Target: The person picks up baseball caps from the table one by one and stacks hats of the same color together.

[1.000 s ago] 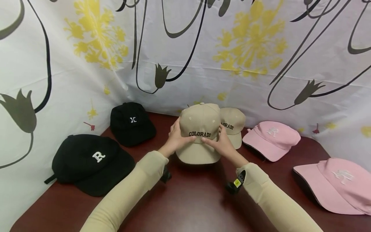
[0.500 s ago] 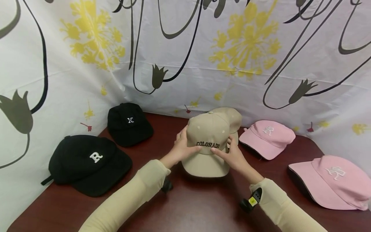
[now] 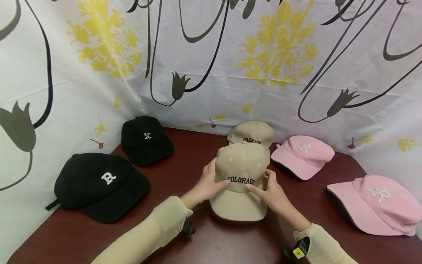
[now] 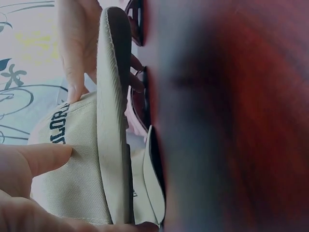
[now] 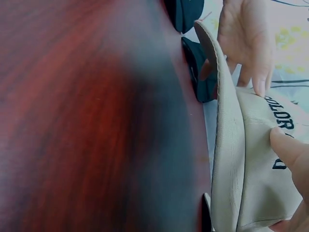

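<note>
Both hands grip a beige baseball cap (image 3: 240,165) marked COLORADO, its brim toward me. My left hand (image 3: 208,184) holds its left side, thumb on the front near the lettering. On the opposite side my right hand (image 3: 275,192) does the same, its thumb just under the last letters. Fingers of both hands wrap back along the sides and are partly hidden. In the left wrist view the cap's brim (image 4: 113,121) stands out from the table surface. Right behind the held cap sits a second beige COLORADO cap (image 3: 252,131), partly covered by it.
Two black caps stand at the left, one with an R (image 3: 99,183) and a smaller one (image 3: 145,141) behind. Two pink caps lie at the right, a far one (image 3: 303,154) and a near one (image 3: 379,205). A patterned white cloth (image 3: 197,55) hangs behind the dark red table (image 3: 184,154).
Both hands have brought the held beige cap toward me and slightly right, away from the back of the table. The second beige cap behind it now shows more.
</note>
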The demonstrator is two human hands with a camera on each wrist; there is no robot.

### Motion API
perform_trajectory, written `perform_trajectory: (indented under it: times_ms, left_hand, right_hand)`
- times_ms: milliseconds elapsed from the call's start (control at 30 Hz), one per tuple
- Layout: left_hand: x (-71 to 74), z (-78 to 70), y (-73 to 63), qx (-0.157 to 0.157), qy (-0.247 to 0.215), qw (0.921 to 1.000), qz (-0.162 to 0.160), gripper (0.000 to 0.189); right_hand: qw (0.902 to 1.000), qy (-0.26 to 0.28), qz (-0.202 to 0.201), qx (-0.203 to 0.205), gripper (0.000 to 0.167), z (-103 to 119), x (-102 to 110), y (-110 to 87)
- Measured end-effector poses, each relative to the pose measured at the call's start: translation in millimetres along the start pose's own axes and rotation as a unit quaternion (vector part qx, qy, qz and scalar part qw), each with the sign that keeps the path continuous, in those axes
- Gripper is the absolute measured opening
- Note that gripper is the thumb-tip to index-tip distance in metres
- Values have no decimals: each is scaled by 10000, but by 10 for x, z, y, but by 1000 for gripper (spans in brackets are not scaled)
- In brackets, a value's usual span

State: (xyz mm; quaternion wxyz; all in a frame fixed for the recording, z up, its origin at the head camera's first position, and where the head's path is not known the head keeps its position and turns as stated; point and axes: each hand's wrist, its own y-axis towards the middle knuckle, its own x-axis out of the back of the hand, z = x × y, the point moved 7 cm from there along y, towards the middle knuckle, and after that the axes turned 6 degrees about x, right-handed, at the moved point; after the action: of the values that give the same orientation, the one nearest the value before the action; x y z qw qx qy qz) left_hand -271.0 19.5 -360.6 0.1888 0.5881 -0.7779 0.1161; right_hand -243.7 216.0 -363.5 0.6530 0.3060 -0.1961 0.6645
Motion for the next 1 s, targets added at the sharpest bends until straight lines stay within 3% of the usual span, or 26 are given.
perform_trajectory:
  times_ms: [567, 833, 1000]
  left_hand:
    - [-79, 96, -316, -113, 273, 9990, 342, 80]
    - [-84, 120, -424, -4, 568, 9958, 717, 80]
    - [-89, 128, -424, 56, 700, 9938, 858, 79]
  right_hand:
    - [9999, -56, 59, -115, 73, -54, -66, -388]
    - [9940, -1092, -85, -72, 72, -44, -55, -458]
    - [9895, -1437, -112, -103, 67, -75, -52, -481]
